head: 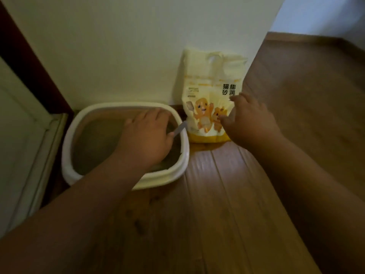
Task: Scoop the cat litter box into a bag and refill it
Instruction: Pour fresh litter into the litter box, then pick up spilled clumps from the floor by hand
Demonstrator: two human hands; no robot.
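Wooden plank floor [227,194], cream wall [128,46]. White litter box [126,143] in corner; yellow litter bag [209,95] upright beside it. Left hand [146,139] grips grey scoop handle [180,130]; right hand [250,123] spread wide before bag.

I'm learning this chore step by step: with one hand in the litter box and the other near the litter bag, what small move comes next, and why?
Probably lift the scoop the left hand grips inside the litter box. No waste bag shows, and the open right hand is only near the litter bag, not holding it.
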